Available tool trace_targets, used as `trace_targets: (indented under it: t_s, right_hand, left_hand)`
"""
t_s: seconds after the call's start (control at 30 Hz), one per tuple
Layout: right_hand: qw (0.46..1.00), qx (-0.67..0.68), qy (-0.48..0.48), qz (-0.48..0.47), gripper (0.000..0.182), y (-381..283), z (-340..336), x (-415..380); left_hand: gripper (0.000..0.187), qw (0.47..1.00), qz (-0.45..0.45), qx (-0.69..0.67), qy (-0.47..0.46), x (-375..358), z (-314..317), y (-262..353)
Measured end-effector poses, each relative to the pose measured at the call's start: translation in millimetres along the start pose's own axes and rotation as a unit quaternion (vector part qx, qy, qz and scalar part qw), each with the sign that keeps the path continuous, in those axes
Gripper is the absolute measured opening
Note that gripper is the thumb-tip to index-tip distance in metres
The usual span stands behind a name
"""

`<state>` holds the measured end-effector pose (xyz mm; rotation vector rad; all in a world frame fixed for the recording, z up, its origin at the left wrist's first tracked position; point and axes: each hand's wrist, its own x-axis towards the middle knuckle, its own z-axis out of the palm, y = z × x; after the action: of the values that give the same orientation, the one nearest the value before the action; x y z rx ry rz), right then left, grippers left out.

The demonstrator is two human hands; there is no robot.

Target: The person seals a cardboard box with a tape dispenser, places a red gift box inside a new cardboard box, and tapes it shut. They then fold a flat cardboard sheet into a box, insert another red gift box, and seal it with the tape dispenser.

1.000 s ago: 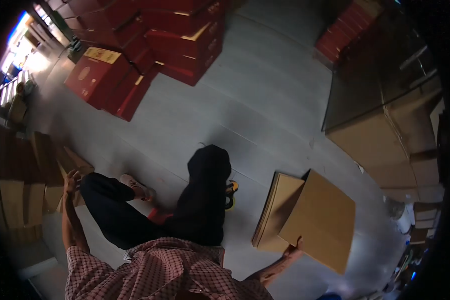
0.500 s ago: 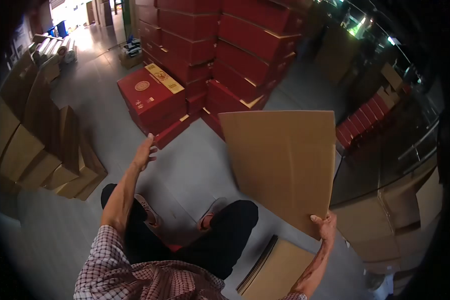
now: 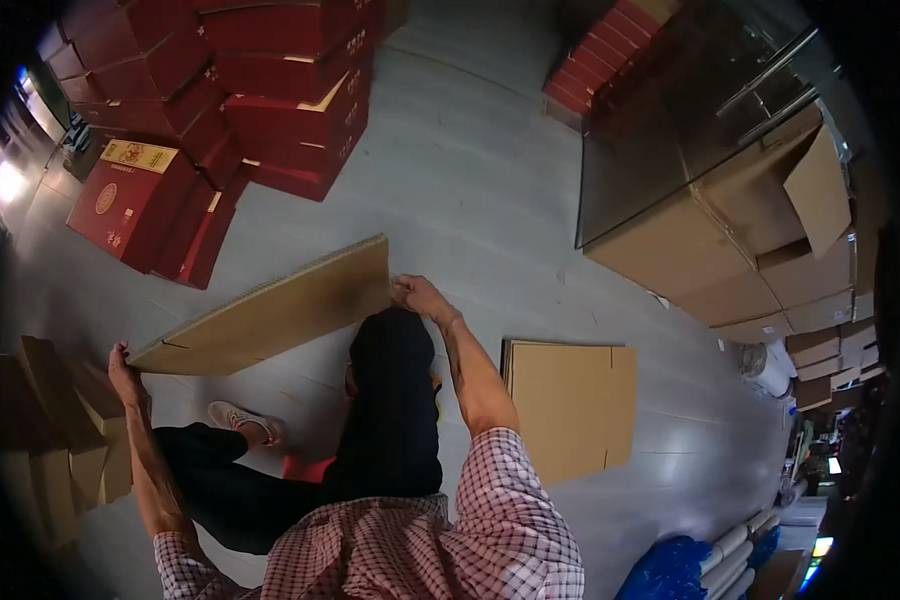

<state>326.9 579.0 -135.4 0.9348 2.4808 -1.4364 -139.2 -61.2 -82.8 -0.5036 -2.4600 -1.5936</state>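
Observation:
A flat brown cardboard piece (image 3: 280,310) is held tilted in front of my knees, one hand at each end. My left hand (image 3: 123,368) is closed on its left end. At the right end, my right hand (image 3: 417,297) grips the edge beside my raised knee. To the right of my right arm, a stack of flat cardboard sheets (image 3: 572,408) lies on the floor.
Stacked red boxes (image 3: 280,120) stand at the upper left, with a red box with a gold label (image 3: 135,205) before them. Large cartons (image 3: 710,250) and a glass panel (image 3: 660,150) are on the right. Brown cartons (image 3: 70,440) lean at the lower left. Blue-wrapped rolls (image 3: 670,570) lie at the lower right.
The view has turned to the right. My left hand, open and empty before, has taken hold of the cardboard's left end. The cardboard has swung from upright on the right to lying across my front.

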Motion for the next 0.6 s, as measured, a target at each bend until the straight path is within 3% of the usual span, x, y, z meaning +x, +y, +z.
trace_targets:
  t_s: [0.1, 0.13, 0.17, 0.2, 0.23, 0.37, 0.43, 0.6]
  right_hand:
    - [0.981, -0.110, 0.110, 0.115, 0.051, 55, 12, -74]
    - [0.969, -0.094, 0.054, 0.220, 0.064, 89, 6, -92]
    - [0.961, -0.116, 0.144, 0.207, 0.068, 134, 9, -124]
    - [0.929, -0.160, 0.181, 0.280, 0.068, 140, -4, -160]
    - [0.913, -0.149, 0.265, 0.273, 0.064, 226, 14, -180]
    - [0.707, -0.038, 0.545, 0.448, 0.054, 280, 29, -328]
    - [0.676, 0.071, 0.528, 0.509, 0.053, 281, 47, -371]
    - [0.684, 0.319, 0.417, 0.506, 0.051, 274, 100, -411]
  left_hand:
    - [0.038, 0.978, -0.187, -0.036, -0.085, 2, -3, 34]
    - [0.038, 0.974, -0.192, -0.060, -0.105, -1, -4, 43]
    - [0.038, 0.968, -0.198, -0.085, -0.126, -3, -3, 46]
    - [0.038, 0.965, -0.201, -0.088, -0.143, -2, -5, 50]
    - [0.038, 0.966, -0.203, -0.046, -0.152, -5, -4, 57]
    - [0.038, 0.956, -0.204, 0.094, -0.187, -10, -4, 73]
    - [0.038, 0.950, -0.203, 0.136, -0.194, -10, -3, 85]
    - [0.038, 0.939, -0.203, 0.200, -0.194, -27, -7, 112]
